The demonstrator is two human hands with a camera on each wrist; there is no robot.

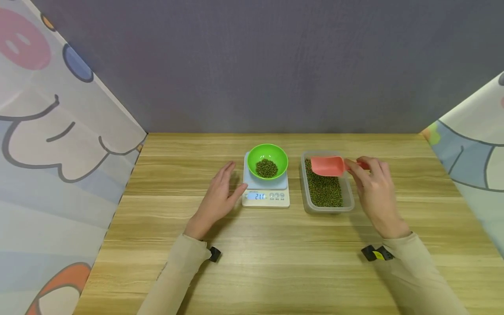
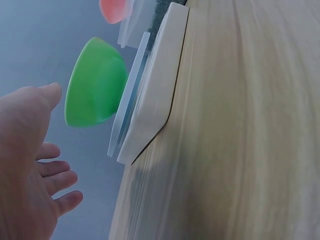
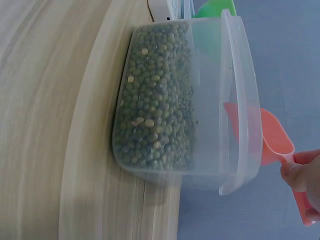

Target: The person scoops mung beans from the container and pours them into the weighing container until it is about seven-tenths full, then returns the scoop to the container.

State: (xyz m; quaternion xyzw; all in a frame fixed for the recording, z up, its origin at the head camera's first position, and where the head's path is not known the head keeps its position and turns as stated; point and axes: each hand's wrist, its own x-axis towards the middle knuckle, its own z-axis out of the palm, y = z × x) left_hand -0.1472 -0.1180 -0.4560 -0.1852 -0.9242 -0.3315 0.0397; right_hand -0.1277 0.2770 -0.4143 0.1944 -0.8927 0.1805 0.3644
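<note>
Presently, pink scoop (image 1: 327, 166) in right grip (image 1: 376, 188)

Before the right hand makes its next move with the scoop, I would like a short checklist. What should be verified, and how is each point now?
1. Bowl standing upright on the scale: ok, with some beans inside.
2. Display lit: ok. Exact reading: cannot tell; it begins with 21, but the last digit is unclear.
3. Scoop held: ok, the right hand grips its handle.
4. Scoop filled, if pouring is next: not ok, no beans show in it.
5. Box open and holding beans: ok.
6. Left hand off the scale: cannot tell, the thumb is right at its edge.
</note>
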